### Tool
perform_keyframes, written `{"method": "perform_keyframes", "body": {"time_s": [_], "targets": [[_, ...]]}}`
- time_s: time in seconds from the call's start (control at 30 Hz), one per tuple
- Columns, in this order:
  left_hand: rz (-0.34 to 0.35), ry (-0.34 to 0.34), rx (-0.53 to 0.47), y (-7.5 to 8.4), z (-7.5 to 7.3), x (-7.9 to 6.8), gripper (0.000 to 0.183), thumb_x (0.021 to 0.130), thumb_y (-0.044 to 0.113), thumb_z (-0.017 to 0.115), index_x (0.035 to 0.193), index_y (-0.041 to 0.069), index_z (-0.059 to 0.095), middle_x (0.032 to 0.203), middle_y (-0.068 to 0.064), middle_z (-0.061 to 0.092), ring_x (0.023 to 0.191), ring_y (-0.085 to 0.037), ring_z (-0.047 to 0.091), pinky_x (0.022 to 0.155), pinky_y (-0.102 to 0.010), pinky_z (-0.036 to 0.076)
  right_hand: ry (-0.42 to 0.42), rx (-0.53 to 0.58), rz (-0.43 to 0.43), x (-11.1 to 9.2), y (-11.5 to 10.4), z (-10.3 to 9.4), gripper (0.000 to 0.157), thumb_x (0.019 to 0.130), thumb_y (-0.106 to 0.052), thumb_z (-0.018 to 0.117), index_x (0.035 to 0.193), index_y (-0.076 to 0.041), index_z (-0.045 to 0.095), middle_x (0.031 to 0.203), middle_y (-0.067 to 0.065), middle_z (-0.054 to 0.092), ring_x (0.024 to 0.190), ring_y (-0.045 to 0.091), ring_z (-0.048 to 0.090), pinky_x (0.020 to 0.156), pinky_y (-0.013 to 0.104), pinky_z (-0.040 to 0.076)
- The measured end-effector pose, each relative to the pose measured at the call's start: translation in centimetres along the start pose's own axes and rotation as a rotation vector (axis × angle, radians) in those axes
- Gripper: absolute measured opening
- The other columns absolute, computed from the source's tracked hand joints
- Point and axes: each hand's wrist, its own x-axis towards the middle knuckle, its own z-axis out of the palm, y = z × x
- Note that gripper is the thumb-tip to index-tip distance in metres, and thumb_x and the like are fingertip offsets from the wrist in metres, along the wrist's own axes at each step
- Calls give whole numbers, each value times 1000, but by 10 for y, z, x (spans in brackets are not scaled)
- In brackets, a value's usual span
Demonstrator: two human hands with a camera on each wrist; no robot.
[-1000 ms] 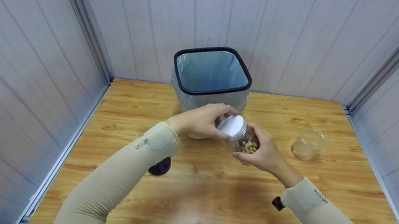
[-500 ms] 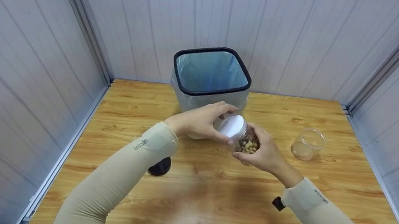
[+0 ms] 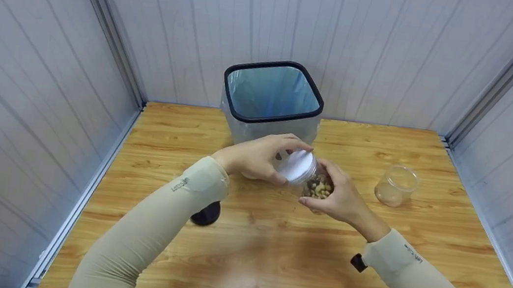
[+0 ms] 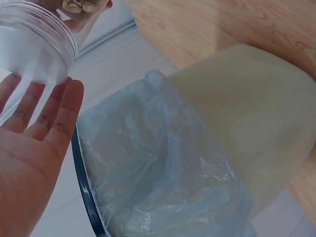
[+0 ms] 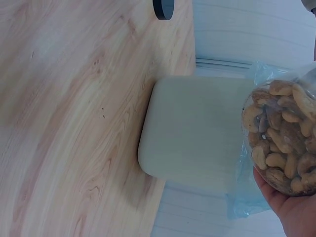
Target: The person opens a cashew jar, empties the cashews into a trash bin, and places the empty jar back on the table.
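My right hand point(image 3: 341, 195) grips a clear plastic jar point(image 5: 291, 185) of nuts by its side, tilted above the table. Cashews point(image 5: 276, 140) and darker nuts show through the wall. The jar's white lid point(image 3: 297, 166), with a clear ribbed rim, faces up and left. My left hand point(image 3: 259, 157) spans this lid, its thumb and forefinger at opposite edges. In the left wrist view, the left fingertips point(image 4: 74, 89) lie right at the lid's edge, and the thumb is hidden there.
A bin point(image 3: 233, 116) with a black rim and bluish bag stands behind the hands. An open clear container point(image 3: 397, 186) is on the wooden table point(image 3: 259, 273) at right. A black disc point(image 3: 206, 213) lies near the left forearm. Panel walls point(image 3: 293, 15) enclose three sides.
The left thumb and forefinger have shifted round the lid's edge; the thumb now sits a little farther left. The right hand and jar have stayed almost still.
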Motion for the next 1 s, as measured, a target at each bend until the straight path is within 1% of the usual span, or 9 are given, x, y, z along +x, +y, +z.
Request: {"method": "perform_keyframes", "body": {"time_s": [0.17, 0.33, 0.5, 0.63, 0.7, 0.8, 0.83, 0.9, 1.0], "targets": [[-99, 2, 41, 2, 0, -1, 77, 92, 35, 82, 161, 22, 51, 148, -2, 60, 128, -19, 56, 108, -42, 55, -18, -1, 16, 0, -1, 0, 83, 80, -20, 96, 151, -6, 55, 140, 14, 65, 119, 24, 65, 97, 36, 59], [-175, 24, 61, 2, 2, 1, 73, 94, 51, 81, 155, 18, 56, 142, -3, 64, 124, -20, 60, 107, -41, 57, -32, 1, 24, 0, -1, 1, 83, 81, -21, 96, 152, -7, 55, 141, 13, 65, 119, 25, 66, 97, 37, 60], [-231, 52, 102, 1, 3, 3, 74, 95, 67, 72, 145, 14, 61, 137, -4, 69, 120, -18, 64, 106, -40, 58, -35, 6, 20, 1, -1, 1, 82, 82, -21, 96, 152, -8, 55, 141, 11, 66, 118, 24, 67, 96, 36, 60], [-245, 54, 115, 0, 4, 3, 78, 96, 74, 67, 145, 13, 60, 135, -5, 71, 118, -18, 67, 104, -40, 59, -37, 10, 19, 2, 0, 1, 82, 82, -21, 96, 152, -9, 55, 140, 11, 67, 117, 24, 67, 95, 35, 60], [-225, 49, 103, 0, 3, 2, 82, 95, 72, 68, 150, 13, 57, 140, -5, 68, 123, -19, 65, 107, -41, 57, -36, 8, 18, 2, 0, 1, 82, 82, -21, 96, 152, -9, 55, 140, 11, 66, 117, 24, 67, 94, 34, 60], [-159, 29, 71, -1, 1, 0, 87, 94, 64, 76, 160, 15, 49, 152, -4, 60, 136, -20, 58, 114, -42, 53, -32, -1, 13, 2, 1, 1, 82, 81, -22, 96, 152, -8, 55, 139, 11, 66, 116, 24, 67, 93, 34, 60], [-130, 20, 58, -2, 1, -1, 89, 93, 59, 79, 163, 15, 46, 156, -4, 57, 139, -21, 55, 116, -42, 51, -31, -4, 11, 2, 1, 1, 83, 81, -22, 96, 151, -8, 55, 138, 12, 67, 116, 24, 67, 93, 34, 60], [-57, 9, 41, -3, 0, -1, 92, 90, 48, 86, 166, 18, 43, 162, -3, 51, 142, -21, 52, 114, -43, 51, -28, -7, 9, 2, 0, 1, 83, 81, -22, 97, 151, -6, 56, 138, 12, 67, 116, 23, 66, 94, 33, 59], [44, 7, 16, -4, 0, -1, 94, 87, 29, 91, 167, 21, 43, 168, -3, 46, 145, -20, 50, 112, -43, 52, -21, -9, 9, 2, 0, 2, 83, 80, -22, 97, 150, -5, 56, 136, 13, 68, 115, 23, 66, 95, 33, 59]]}}
